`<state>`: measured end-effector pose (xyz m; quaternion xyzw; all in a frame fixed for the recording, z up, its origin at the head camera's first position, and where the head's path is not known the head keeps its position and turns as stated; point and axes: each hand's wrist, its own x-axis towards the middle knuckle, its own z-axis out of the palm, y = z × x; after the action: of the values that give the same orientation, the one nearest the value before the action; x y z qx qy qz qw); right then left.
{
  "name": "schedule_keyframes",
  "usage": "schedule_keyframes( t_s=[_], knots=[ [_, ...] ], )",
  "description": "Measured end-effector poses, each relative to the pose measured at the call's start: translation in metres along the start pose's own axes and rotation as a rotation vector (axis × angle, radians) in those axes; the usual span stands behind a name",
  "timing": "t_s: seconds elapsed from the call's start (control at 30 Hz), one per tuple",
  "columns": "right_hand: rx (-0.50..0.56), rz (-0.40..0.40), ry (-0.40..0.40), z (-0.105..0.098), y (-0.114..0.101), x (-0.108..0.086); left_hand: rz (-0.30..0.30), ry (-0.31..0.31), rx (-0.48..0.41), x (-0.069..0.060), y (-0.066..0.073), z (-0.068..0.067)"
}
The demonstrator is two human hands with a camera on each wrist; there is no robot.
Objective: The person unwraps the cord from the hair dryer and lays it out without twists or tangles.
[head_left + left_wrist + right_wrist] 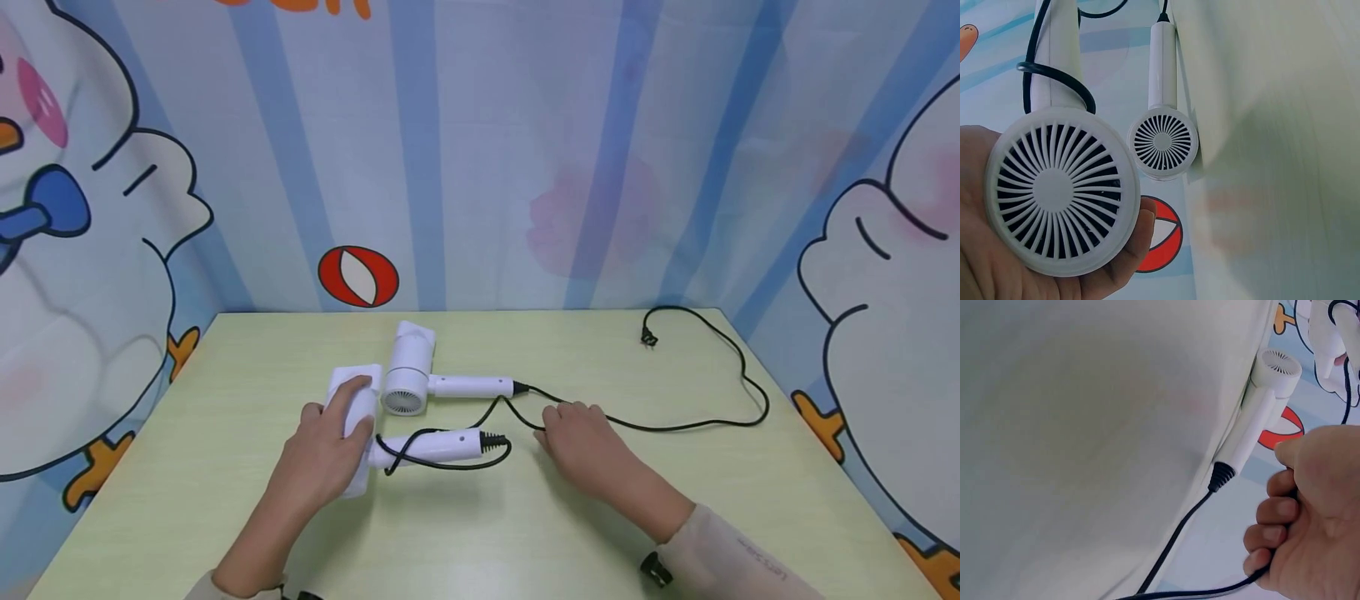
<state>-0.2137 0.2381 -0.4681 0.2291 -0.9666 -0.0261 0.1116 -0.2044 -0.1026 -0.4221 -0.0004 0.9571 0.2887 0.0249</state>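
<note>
Two white hair dryers are at the table's middle left. My left hand (321,454) grips the nearer hair dryer (442,447) by its head, fingers wrapped round the barrel; its slotted round vent (1054,187) faces the left wrist camera. Black cord loops around this dryer's handle and runs right to my right hand (588,450). In the right wrist view, curled fingers (1270,535) hold the black cord (1210,592) against the palm. Just behind, the other hair dryer (411,354) lies on the table, handle pointing right, touched by neither hand.
The farther dryer's cord (690,427) trails right and curves back to a plug (648,337) near the table's rear right. A pale wooden table (465,533) carries everything. Behind it hangs a blue striped cartoon curtain (495,167), which also covers both sides.
</note>
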Motion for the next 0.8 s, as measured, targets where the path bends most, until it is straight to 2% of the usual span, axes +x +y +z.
schedule_keyframes(
  t_s=[0.2,0.33,0.63,0.8],
  knots=[
    [-0.102,0.031,0.135,-0.002,0.009,0.001,-0.007,-0.015,0.01,0.0,-0.001,0.001],
    [-0.125,0.027,0.201,-0.003,0.015,0.002,-0.01,-0.023,0.011,0.0,-0.001,0.002],
    [-0.111,0.037,0.208,-0.008,0.022,0.004,-0.018,-0.036,0.015,-0.001,-0.001,0.002],
    [-0.112,0.02,0.265,-0.019,0.023,0.005,-0.017,-0.045,0.022,0.0,-0.003,0.004]
  ],
)
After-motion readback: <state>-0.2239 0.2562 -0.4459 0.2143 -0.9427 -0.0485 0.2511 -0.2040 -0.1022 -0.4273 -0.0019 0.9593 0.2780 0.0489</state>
